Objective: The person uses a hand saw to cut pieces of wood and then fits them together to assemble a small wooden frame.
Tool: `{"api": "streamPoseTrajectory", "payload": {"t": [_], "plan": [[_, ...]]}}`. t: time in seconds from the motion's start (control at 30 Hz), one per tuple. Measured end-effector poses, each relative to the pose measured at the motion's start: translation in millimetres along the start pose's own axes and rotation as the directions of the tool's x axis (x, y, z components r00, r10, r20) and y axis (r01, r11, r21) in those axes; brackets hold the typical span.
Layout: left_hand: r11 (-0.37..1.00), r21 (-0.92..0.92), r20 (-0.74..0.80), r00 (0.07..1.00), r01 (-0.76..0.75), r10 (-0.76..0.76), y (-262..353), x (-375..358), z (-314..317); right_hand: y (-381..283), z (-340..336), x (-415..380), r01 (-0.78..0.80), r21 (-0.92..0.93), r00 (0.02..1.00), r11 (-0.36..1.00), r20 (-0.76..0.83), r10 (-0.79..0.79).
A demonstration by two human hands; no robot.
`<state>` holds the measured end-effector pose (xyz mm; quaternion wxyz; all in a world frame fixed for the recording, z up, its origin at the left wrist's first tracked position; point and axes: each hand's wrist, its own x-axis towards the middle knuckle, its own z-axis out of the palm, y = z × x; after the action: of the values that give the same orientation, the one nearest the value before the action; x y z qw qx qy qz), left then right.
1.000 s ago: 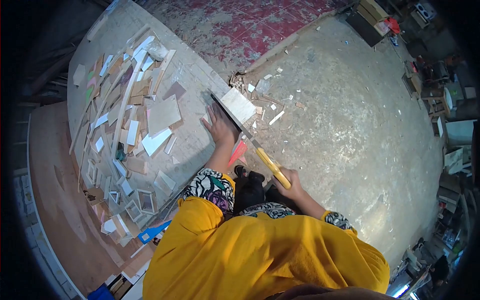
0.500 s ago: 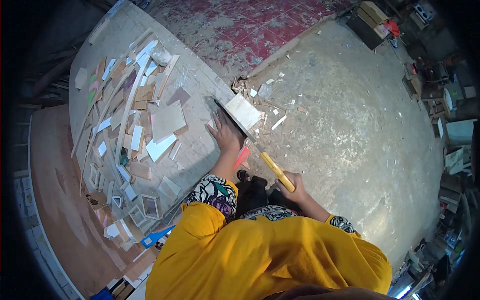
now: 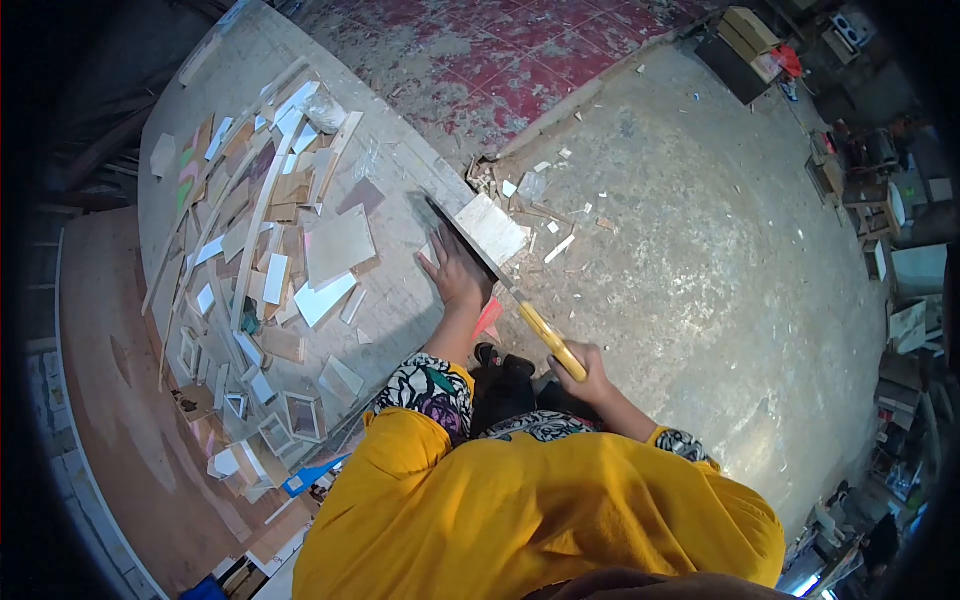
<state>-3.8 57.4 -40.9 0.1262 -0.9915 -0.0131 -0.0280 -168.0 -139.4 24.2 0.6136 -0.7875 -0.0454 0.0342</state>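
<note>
My right hand is wrapped round the yellow handle of a saw. The dark blade runs up and left along the near edge of a pale, whitish board, which juts past the table edge. My left hand lies flat with fingers spread, just left of the blade, pressing on the board's part or the table; which one is partly hidden. A red piece shows below my left wrist.
On the worktable at left lie many wood offcuts, a square board and small frames. Scraps litter the concrete floor. Boxes stand at the upper right, with clutter along the right side.
The view has shifted very slightly. My right hand and the saw have moved a little up and left; my left hand stays beside the blade.
</note>
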Motion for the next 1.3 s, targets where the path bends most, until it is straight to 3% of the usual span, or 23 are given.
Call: {"api": "streamPoseTrajectory", "payload": {"t": [0.03,0.13,0.27,0.33,0.4,0.47,0.53,0.67,0.77,0.87,1.0,1.1,1.17,1.3], "plan": [[0.993,-0.110,0.222,0.975,0.032,-0.007,1.4,0.8,-21.0,2.8,6.6,16.2,0.007,-0.010,1.000,1.000,-0.009,-0.007],[0.969,-0.240,0.237,0.971,0.060,-0.002,1.5,-1.1,-44.5,4.7,22.4,53.1,0.063,-0.023,0.997,0.998,-0.039,-0.064],[0.977,-0.207,0.202,0.979,0.049,-0.006,1.2,-1.8,-23.6,-1.3,19.2,38.2,0.168,-0.068,0.984,0.983,-0.056,-0.172],[0.989,-0.144,0.148,0.989,0.030,-0.008,-0.1,1.2,-4.0,5.3,14.0,10.0,0.145,-0.049,0.984,0.988,-0.094,-0.149],[0.995,-0.101,0.089,0.996,0.018,-0.009,-1.1,7.4,5.8,3.5,5.4,-4.1,0.009,0.043,0.999,0.999,-0.043,-0.007],[0.998,-0.056,0.057,0.998,-0.005,0.008,-2.1,-2.1,8.1,2.5,12.7,3.6,-0.001,0.015,0.998,1.000,-0.065,0.002],[0.988,-0.155,0.244,0.970,0.016,0.023,-0.3,-2.4,-36.7,0.3,22.3,27.4,0.163,-0.132,0.984,0.978,-0.055,-0.172],[0.993,-0.121,0.201,0.979,0.008,0.017,-0.7,-0.6,-23.6,-4.8,27.9,29.9,0.148,-0.097,0.984,0.984,-0.083,-0.156],[0.985,-0.173,0.212,0.977,0.008,0.029,-0.2,-1.6,-35.9,-4.0,15.7,15.0,0.073,0.035,0.997,0.997,-0.029,-0.072],[0.985,-0.172,0.150,0.988,-0.009,0.035,-2.1,1.0,-12.6,-1.2,15.0,10.6,0.079,0.025,0.996,0.997,-0.049,-0.078],[0.988,-0.155,0.177,0.984,0.000,0.027,2.3,0.0,-37.0,4.2,28.3,38.9,0.070,-0.012,0.996,0.997,-0.048,-0.071],[0.970,-0.241,0.206,0.978,0.023,0.028,1.0,2.5,-43.9,-2.0,29.3,46.3,0.007,-0.019,0.999,1.000,-0.031,-0.008],[0.935,-0.356,0.122,0.991,-0.002,0.049,3.3,7.8,-37.6,-8.8,22.3,42.0,-0.011,0.265,0.967,0.964,-0.242,0.077],[0.918,-0.396,0.067,0.995,-0.035,0.067,14.7,24.7,-32.3,-23.8,-20.2,27.1,-0.040,0.111,0.968,0.993,-0.240,0.066]]}}
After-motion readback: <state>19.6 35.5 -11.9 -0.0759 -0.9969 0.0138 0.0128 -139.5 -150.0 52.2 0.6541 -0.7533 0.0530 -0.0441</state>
